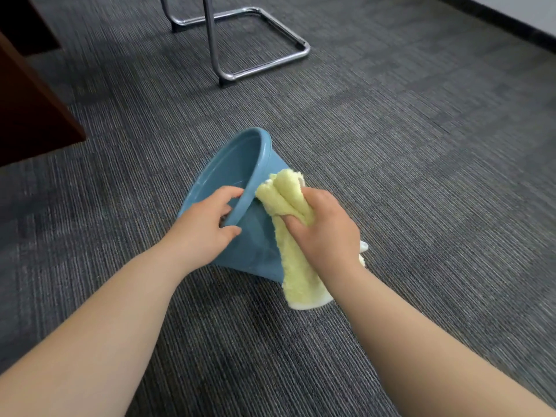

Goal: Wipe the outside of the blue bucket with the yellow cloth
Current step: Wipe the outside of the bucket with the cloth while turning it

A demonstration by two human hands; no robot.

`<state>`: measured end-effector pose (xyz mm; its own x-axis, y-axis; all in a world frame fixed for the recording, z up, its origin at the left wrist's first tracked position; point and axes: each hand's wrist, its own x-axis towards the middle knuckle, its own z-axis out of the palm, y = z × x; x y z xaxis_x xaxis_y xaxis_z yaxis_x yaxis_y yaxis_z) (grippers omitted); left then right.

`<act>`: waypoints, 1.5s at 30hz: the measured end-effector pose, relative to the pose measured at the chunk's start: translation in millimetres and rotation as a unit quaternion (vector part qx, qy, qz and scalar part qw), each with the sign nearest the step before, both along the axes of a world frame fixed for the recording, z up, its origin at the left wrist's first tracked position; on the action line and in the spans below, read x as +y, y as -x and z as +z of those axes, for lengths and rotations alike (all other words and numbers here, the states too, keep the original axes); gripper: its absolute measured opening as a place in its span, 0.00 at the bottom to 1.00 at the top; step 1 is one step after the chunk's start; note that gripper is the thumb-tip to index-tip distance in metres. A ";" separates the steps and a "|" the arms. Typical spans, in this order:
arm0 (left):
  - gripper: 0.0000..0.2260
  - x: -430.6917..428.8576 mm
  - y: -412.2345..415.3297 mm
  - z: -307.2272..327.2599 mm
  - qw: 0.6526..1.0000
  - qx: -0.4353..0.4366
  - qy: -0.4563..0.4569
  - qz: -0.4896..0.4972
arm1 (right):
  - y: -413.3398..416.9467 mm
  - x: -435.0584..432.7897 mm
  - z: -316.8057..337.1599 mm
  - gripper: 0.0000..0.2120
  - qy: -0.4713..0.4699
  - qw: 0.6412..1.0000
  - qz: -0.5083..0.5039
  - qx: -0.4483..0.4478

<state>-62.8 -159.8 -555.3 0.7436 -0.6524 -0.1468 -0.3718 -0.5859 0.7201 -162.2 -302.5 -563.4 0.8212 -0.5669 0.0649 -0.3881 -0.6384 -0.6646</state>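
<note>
The blue bucket (254, 239) is tipped on the grey carpet, its mouth turned up and to the left. My left hand (207, 227) grips the near part of its rim, fingers inside and thumb on the outer wall. My right hand (326, 233) clutches the bunched yellow cloth (288, 200) and presses it against the bucket's outer wall just right of the rim. The cloth's loose end hangs down to the carpet below my right wrist and hides the bucket's lower right side.
A chrome chair frame (258, 52) stands on the carpet beyond the bucket. A dark brown wooden furniture panel (33, 115) fills the left edge. A white wall with a dark skirting (493, 22) runs along the top right.
</note>
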 end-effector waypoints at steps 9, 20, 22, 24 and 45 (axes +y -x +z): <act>0.32 0.8 -9.4 0.2 0.997 0.037 0.073 -0.016 | -3.8 -15.8 -2.4 0.15 -0.027 0.999 -0.025 0.033; 0.27 14.4 -24.2 -4.5 0.994 0.026 0.097 -0.040 | -11.6 -4.4 -4.0 0.16 0.074 0.992 0.104 -0.010; 0.29 16.2 -22.9 -5.6 0.994 0.028 0.102 -0.040 | -12.5 -13.0 -6.5 0.17 0.061 0.995 0.073 -0.003; 0.30 15.7 -20.9 -7.4 0.993 0.036 0.109 -0.039 | -12.1 -23.5 -9.9 0.14 0.039 0.999 0.019 0.005; 0.24 24.0 -34.9 -15.8 0.991 0.068 0.118 0.012 | -12.2 -0.6 -32.4 0.17 0.039 0.997 0.068 -0.012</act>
<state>-27.9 -135.8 -571.1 0.7433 -0.6625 -0.0925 -0.2502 -0.4036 0.8800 -150.1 -303.1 -595.8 0.8874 -0.4436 0.1252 -0.2795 -0.7338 -0.6192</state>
